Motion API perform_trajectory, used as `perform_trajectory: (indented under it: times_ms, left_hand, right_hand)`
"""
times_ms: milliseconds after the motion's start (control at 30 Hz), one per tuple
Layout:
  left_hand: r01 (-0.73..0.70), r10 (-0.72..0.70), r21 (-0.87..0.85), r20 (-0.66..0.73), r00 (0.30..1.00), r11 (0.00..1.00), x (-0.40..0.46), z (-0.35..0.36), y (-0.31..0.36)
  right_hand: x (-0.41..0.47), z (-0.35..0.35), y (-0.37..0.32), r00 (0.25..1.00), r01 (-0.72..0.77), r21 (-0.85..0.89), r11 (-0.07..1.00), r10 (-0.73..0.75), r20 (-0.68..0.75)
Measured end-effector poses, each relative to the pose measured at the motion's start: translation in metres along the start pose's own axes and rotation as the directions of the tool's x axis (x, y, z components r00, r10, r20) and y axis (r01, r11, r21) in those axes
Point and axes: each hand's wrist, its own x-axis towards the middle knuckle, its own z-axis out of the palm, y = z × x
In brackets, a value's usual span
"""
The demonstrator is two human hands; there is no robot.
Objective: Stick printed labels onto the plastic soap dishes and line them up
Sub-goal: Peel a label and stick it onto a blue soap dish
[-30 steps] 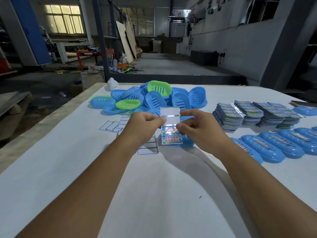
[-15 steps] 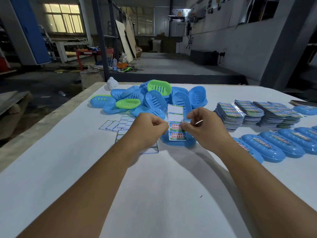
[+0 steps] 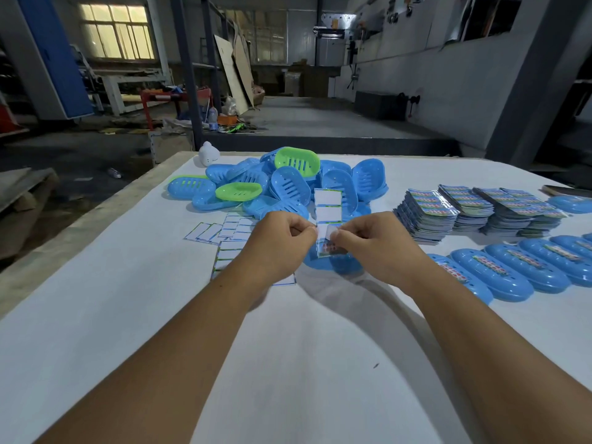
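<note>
At the centre of the frame the left hand (image 3: 282,241) and right hand (image 3: 374,245) meet over a blue soap dish (image 3: 333,264) that lies on the white table (image 3: 288,363) just beyond the knuckles. Both hands are pinched shut on a label strip (image 3: 327,216): the left seems to steady the backing while the right thumb and forefinger grip a printed label (image 3: 330,249) at its lower end, probably to peel it free right above the dish it is meant for. The strip's upper part stands up, showing two blank white panels where labels appear to be gone already. Used backing sheets (image 3: 230,232) lie left of the hands, out of the way. A loose pile of unlabelled dishes (image 3: 288,184), blue with two green ones, sits at upper centre within reach. Stacks of fresh label sheets (image 3: 464,209) sit at the right, and below them a row of finished dishes (image 3: 512,267) runs toward the right edge, each with a label on top. The printing on the labels is colourful, but its writing is too small and blurred to read.
</note>
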Motion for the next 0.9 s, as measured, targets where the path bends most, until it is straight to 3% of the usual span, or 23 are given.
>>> perform_trajectory:
  times_ms: [167,300,467,633,700,800,900]
  left_hand:
    - [0.056,-0.008,0.317,-0.151,0.988,0.947,0.000,-0.006,-0.001]
    - [0.112,-0.007,0.575,-0.182,0.983,0.810,0.004,-0.011,-0.005]
    - [0.165,-0.045,0.706,-0.185,0.982,0.689,0.004,-0.013,-0.005]
    - [0.102,-0.031,0.701,-0.113,0.993,0.706,-0.003,-0.011,-0.001]
    - [0.030,0.023,0.626,-0.077,0.997,0.779,-0.006,-0.008,0.000]
    - [0.071,-0.008,0.430,-0.146,0.989,0.900,-0.004,-0.010,0.004]
    - [0.044,0.016,0.329,-0.177,0.984,0.943,0.000,-0.007,0.007]
  right_hand:
    - [0.003,-0.006,0.006,0.998,-0.061,-0.130,0.990,0.060,-0.017]
    - [0.004,-0.007,0.010,0.997,-0.072,-0.301,0.951,0.064,-0.038]
    - [0.002,-0.004,0.010,0.997,-0.072,-0.423,0.903,0.074,-0.013]
    - [-0.002,-0.005,0.007,0.999,0.014,-0.538,0.843,-0.031,-0.021]
    - [-0.004,-0.005,0.006,0.997,0.056,-0.560,0.827,-0.072,-0.007]
    - [-0.003,-0.005,0.006,0.995,0.068,-0.578,0.813,-0.100,-0.023]
    - [-0.002,-0.005,0.006,0.991,0.077,-0.500,0.863,-0.122,-0.059]
